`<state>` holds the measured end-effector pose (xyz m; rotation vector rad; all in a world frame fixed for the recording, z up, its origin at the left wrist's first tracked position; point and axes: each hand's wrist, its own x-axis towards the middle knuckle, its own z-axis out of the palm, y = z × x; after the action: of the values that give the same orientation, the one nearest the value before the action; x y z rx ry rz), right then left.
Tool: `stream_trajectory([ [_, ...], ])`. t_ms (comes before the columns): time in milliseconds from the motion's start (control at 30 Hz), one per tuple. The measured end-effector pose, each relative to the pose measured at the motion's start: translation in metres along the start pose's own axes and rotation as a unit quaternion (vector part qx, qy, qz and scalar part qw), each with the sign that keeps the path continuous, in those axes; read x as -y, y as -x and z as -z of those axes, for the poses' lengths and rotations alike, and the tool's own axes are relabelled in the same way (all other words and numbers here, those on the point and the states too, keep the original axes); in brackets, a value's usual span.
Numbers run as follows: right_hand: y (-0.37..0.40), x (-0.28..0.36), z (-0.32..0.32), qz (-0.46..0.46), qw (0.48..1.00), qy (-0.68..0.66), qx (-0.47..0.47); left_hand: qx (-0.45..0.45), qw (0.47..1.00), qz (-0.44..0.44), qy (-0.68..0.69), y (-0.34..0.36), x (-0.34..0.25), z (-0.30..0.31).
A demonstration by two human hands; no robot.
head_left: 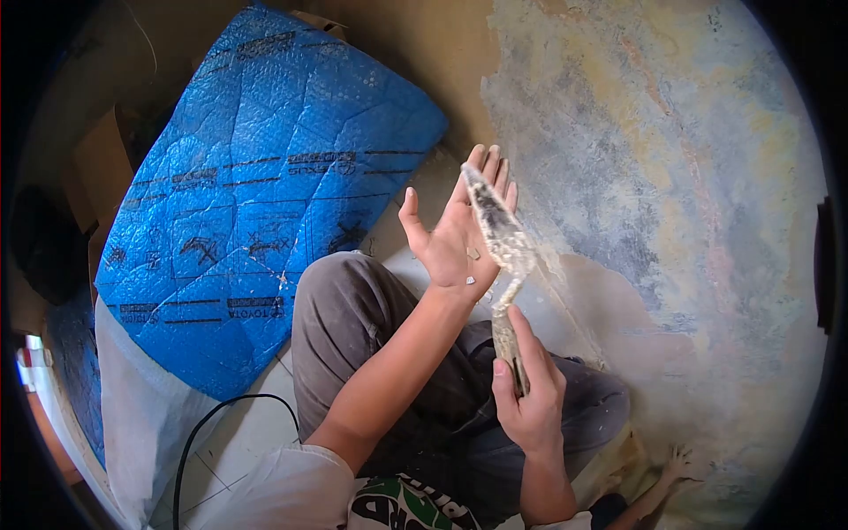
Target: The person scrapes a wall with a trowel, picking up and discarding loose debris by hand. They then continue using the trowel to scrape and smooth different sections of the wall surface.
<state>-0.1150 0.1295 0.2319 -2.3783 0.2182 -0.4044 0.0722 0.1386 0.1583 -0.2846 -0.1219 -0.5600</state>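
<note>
My left hand (455, 238) is raised palm up in the middle of the view, its fingers stretched out. A few small pale flakes (471, 280) lie on its palm and wrist. In my right hand (534, 389), the handle of a pointed trowel (502, 231) is gripped. The trowel's dirty, whitish blade points up and to the left, in front of the left palm's edge and fingers. Whether the blade touches the palm I cannot tell.
A blue padded sheet (256, 185) with black print stands at the left. A black cable (190, 442) curves over the tiled floor. The stained, patchy wall (636, 177) rises at the right. Another person's hand (678, 466) rests low near the wall.
</note>
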Motion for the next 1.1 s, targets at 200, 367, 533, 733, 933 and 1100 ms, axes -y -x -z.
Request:
stream_trajectory([
  [200,-0.002,-0.005,-0.005,0.014,1.000,-0.012,-0.017,0.006,1.000,0.020,0.017,0.001,0.001,-0.003],
  [367,-0.004,-0.002,-0.004,-0.019,0.997,-0.078,0.018,0.032,0.997,0.001,-0.064,0.002,0.000,-0.004],
  [533,0.011,-0.003,0.001,0.006,0.997,-0.075,-0.027,0.022,0.999,0.010,-0.022,0.000,-0.001,-0.006],
  [733,-0.001,-0.015,-0.016,-0.040,0.992,-0.114,0.032,0.027,0.999,0.016,-0.019,0.003,0.002,-0.005],
  [933,0.005,-0.024,-0.007,-0.003,0.993,-0.118,-0.002,0.032,0.988,0.062,0.137,0.004,0.001,-0.005],
  [1100,0.008,-0.002,0.008,-0.085,0.977,-0.186,-0.060,-0.030,0.997,0.034,0.062,0.002,-0.002,0.000],
])
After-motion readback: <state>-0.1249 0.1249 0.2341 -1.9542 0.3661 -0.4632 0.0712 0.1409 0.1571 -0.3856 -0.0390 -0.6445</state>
